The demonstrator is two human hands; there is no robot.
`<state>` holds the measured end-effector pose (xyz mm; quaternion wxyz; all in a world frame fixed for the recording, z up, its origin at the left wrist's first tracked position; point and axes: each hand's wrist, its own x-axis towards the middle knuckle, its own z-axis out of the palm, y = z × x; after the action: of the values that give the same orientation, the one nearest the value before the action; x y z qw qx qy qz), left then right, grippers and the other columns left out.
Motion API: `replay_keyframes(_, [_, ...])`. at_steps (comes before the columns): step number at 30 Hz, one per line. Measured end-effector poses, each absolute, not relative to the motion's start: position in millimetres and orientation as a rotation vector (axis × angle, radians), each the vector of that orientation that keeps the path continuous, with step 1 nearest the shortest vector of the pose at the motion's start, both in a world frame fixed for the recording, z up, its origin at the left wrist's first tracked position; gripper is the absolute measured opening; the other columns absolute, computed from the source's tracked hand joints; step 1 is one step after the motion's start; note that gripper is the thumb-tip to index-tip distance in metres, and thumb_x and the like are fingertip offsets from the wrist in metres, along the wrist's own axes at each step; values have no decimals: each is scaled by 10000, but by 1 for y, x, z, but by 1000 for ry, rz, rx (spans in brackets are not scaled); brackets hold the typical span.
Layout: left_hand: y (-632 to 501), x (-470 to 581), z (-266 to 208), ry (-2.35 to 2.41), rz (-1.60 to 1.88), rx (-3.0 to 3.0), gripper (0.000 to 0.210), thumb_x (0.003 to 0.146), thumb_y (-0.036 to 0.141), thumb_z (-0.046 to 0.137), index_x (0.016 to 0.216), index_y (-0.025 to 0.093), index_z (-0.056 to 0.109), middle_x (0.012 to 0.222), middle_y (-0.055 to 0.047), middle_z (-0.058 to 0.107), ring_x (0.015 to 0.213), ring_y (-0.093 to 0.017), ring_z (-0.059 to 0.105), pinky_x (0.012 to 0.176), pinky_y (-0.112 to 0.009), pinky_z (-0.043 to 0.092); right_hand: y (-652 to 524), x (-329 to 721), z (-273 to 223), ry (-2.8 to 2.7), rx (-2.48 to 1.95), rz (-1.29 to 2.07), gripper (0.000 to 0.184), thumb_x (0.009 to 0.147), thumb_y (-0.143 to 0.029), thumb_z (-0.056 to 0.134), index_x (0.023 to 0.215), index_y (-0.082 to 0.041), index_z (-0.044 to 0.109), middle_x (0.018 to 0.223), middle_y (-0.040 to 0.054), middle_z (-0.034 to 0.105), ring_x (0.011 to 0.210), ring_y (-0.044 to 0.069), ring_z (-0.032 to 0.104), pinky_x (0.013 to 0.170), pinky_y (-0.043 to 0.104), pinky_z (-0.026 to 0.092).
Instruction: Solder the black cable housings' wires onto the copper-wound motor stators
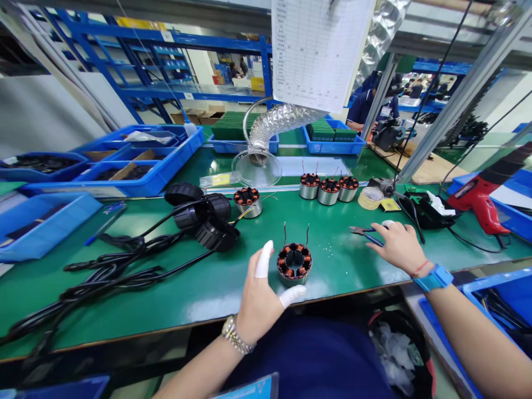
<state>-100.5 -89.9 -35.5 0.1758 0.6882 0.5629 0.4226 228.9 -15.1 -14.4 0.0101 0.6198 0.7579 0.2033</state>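
In the head view a motor stator (294,263) with copper windings stands upright near the table's front edge, two wire leads sticking up from it. My left hand (264,296), white finger cots on its thumb and a finger, is spread beside the stator's left and front; I cannot tell whether it touches. Over to the right, my right hand (397,246) has its thumb and fingers around the handles of small blue-handled cutting pliers (374,238), whose jaws point left on the table. Small white bits (328,249) lie between the stator and the pliers.
Three stators (328,191) stand behind, another stator (248,202) sits left by black cables (158,238) and round housings (216,230). A fume hose (286,122) hangs at the back. Tape (369,198) and a red heat gun (486,194) lie right; blue bins (166,160) stand left.
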Motion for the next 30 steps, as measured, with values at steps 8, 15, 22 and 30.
replay_keyframes(8, [-29, -86, -61, 1605, 959, 1761, 919, 556, 369, 764, 1322, 141, 310, 1269, -158, 449, 1176, -298, 448, 1013, -449, 341, -9, 287, -80, 2268, 2191, 519, 517, 793, -595, 430, 1090, -202, 589, 948, 108, 600, 864, 246, 541, 704, 332, 376])
replay_keyframes(15, [90, -61, -53, 1483, 940, 1706, 997, 512, 329, 805, 1349, 122, 306, 1280, -167, 496, 1181, -296, 464, 1016, -393, 343, -16, 282, -98, 2382, 2245, 768, 469, 848, -500, 405, 1096, -140, 575, 1019, 132, 608, 949, 269, 520, 796, 375, 357])
replay_keyframes(22, [150, -35, -56, 1430, 888, 1861, 940, 593, 313, 765, 1366, 121, 266, 1310, -171, 466, 1197, -278, 450, 1007, -380, 348, -16, 282, -99, 2382, 2250, 780, 476, 849, -512, 396, 1084, -143, 582, 1030, 131, 605, 968, 282, 512, 809, 397, 349])
replay_keyframes(30, [141, -17, -40, 1569, 751, 2046, 993, 567, 370, 771, 1364, 81, 255, 1345, -216, 387, 1216, -281, 420, 997, -335, 344, -14, 288, -103, 2361, 2221, 767, 522, 852, -539, 346, 1106, -135, 556, 999, 131, 605, 946, 300, 517, 805, 413, 359])
